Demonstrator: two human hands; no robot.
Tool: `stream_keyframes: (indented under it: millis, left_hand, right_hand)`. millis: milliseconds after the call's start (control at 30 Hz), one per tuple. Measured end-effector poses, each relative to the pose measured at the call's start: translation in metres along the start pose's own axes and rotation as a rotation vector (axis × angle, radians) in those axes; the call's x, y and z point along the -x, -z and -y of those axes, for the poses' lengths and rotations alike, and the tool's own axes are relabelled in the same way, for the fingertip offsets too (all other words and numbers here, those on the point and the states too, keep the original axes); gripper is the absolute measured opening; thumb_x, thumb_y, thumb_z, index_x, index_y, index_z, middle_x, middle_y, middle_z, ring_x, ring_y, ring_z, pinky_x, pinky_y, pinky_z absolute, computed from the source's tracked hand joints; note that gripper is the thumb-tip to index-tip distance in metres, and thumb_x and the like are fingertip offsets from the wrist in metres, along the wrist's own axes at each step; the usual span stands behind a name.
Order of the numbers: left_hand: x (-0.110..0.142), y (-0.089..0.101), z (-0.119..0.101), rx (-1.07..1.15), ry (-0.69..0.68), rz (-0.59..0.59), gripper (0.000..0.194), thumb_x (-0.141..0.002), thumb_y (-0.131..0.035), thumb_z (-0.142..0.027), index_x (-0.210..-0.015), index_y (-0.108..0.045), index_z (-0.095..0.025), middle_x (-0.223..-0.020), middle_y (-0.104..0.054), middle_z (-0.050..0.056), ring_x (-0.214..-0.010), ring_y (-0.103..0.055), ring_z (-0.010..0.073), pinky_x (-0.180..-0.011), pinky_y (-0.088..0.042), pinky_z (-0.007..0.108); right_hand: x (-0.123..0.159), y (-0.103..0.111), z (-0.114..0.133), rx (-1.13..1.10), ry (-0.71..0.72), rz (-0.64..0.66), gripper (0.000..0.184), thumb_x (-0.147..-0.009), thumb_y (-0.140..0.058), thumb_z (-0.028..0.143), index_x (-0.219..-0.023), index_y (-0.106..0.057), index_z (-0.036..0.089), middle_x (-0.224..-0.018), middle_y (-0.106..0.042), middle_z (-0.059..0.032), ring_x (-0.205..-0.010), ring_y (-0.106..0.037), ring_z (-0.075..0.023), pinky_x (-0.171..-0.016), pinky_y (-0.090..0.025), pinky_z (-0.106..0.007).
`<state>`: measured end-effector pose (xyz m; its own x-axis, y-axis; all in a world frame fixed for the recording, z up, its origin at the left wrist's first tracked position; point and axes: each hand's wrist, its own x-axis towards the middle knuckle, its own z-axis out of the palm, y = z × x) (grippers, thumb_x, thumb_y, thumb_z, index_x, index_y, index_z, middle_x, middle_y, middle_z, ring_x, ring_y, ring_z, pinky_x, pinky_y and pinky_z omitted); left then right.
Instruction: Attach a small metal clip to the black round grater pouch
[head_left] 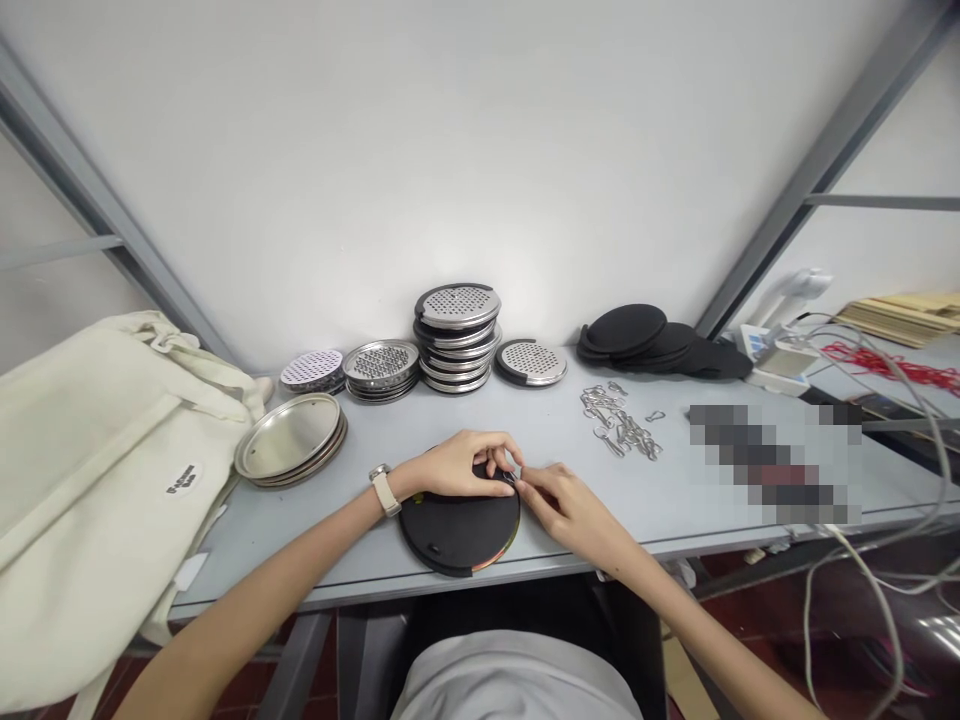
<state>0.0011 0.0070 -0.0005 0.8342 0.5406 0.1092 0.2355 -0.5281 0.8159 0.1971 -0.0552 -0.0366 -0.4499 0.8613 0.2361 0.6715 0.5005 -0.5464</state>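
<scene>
In front of me on the table lies a round black disc (459,530) with a dark rim and a coloured strip along its right edge. My left hand (471,464) rests over its upper part, thumb and fingers pinched at the upper right edge. A small metal clip (509,477) shows there, partly hidden by the fingers. From the right, my right hand (561,505) pinches at the same spot, its fingertips meeting those of the left. Loose metal clips (622,422) lie in a pile further right.
Along the wall stand a tall stack of perforated grater discs (457,335), a lower grater stack (381,370), a single grater (532,362) and black round covers (637,335). Plain metal discs (289,438) and a cream bag (112,480) are left. Cables (922,420) hang right.
</scene>
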Motion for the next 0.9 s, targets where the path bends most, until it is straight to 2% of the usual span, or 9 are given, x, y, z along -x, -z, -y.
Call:
stream_keyframes:
  millis: [233, 567, 900]
  left_hand:
    - [0.0000, 0.0002, -0.0008, -0.010, -0.008, 0.003, 0.030, -0.077, -0.066, -0.024, -0.105, -0.058, -0.017, -0.086, -0.062, 0.003, -0.073, -0.051, 0.0098, -0.068, -0.043, 0.021]
    - [0.0015, -0.0008, 0.0009, -0.057, -0.035, -0.026, 0.029, -0.076, -0.067, -0.025, -0.103, -0.059, -0.017, -0.080, -0.058, 0.001, -0.071, -0.051, 0.0096, -0.066, -0.043, 0.020]
    - [0.0014, -0.0012, -0.0003, -0.068, -0.043, -0.018, 0.029, -0.078, -0.065, -0.025, -0.105, -0.057, -0.017, -0.084, -0.061, 0.002, -0.073, -0.051, 0.0100, -0.067, -0.044, 0.021]
  right_hand:
    - [0.0024, -0.0014, -0.0002, 0.002, 0.004, -0.015, 0.031, -0.096, -0.032, 0.028, -0.072, -0.050, 0.020, -0.061, -0.051, 0.0017, -0.060, -0.047, -0.0139, -0.071, -0.035, -0.028]
    - [0.0028, -0.0009, 0.0018, -0.052, -0.076, -0.031, 0.029, -0.095, -0.035, 0.032, -0.068, -0.039, 0.021, -0.058, -0.047, 0.0037, -0.059, -0.045, -0.0136, -0.062, -0.035, -0.027]
    - [0.0029, -0.0016, 0.0036, 0.013, -0.027, -0.036, 0.029, -0.096, -0.032, 0.028, -0.072, -0.047, 0.020, -0.062, -0.052, 0.0016, -0.061, -0.048, -0.0145, -0.068, -0.036, -0.028]
